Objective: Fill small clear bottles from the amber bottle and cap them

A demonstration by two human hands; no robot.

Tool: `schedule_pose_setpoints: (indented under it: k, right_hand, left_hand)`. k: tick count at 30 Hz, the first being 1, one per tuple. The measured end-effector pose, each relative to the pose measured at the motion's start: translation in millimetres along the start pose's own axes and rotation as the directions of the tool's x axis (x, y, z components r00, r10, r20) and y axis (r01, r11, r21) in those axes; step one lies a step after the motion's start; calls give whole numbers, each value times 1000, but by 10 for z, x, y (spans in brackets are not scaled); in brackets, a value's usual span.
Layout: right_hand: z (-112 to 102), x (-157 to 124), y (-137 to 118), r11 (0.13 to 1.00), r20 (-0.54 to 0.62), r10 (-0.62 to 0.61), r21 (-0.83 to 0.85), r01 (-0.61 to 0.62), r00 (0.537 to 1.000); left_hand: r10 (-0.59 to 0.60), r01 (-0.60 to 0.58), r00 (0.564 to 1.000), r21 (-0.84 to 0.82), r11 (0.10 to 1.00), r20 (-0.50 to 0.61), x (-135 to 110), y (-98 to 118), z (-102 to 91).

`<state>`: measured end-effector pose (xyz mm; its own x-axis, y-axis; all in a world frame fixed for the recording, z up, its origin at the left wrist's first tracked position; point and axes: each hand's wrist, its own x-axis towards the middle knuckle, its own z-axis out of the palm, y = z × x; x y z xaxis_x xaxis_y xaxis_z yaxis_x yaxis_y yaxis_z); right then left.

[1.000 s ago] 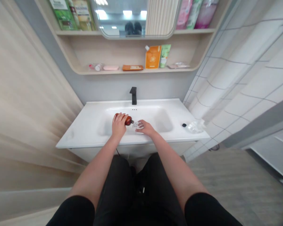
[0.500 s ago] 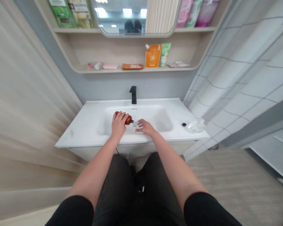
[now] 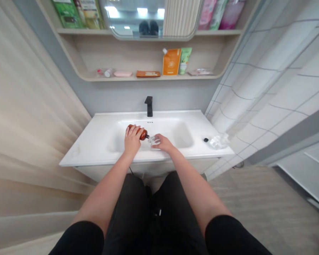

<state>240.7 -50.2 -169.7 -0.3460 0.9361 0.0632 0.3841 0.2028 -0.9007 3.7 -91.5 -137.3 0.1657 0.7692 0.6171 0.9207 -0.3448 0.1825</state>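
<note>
Washbasin [image 3: 93, 148], white: what goes in the record?

Wide ceramic top, with a black faucet [image 3: 149, 106] at the back. A wooden shelf [image 3: 149, 78] runs above it, and a tiled wall [image 3: 268, 95] stands to the right.

Items on the shelf?

Orange pouch [image 3: 171, 62], green tube [image 3: 185, 61], orange packet [image 3: 148, 73], pink soap box [image 3: 123, 73], small clear bottle [image 3: 105, 72]. Those are the nearest to hand. None of them is near the hands.

And on the basin's right side?

Crumpled clear plastic [image 3: 218, 141], with a small black round piece [image 3: 206, 140] just beside it, perhaps a cap.

Hands?

Left hand [image 3: 132, 140]: closed over an amber bottle [image 3: 139, 134], which lies tilted above the bowl. Right hand [image 3: 163, 143]: fingers curled narrowly round a small clear vessel [image 3: 154, 140], apparently holding it.

State of the work?

The bottle's dark tip sits just beside the vessel, almost touching. Both are up in the hands, over the bowl. No liquid shows, and the vessel's contents are too small to tell, so what is done and what is left stays open.

Obstructions?

None between the two.
</note>
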Motion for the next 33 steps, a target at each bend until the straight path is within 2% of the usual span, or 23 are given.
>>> schedule_pose_setpoints:
  k: [23, 33]
  right_hand:
    - [-10, 8, 42, 998, -6, -20, -58, 19, 1000]
    - [-10, 19, 55, 996, -8, -25, -83, 24, 1000]
  left_hand:
    - [19, -19, 1000, 52, 998, 6, -5, 36, -47]
    - [19, -20, 1000, 24, 1000, 11, -1, 45, -64]
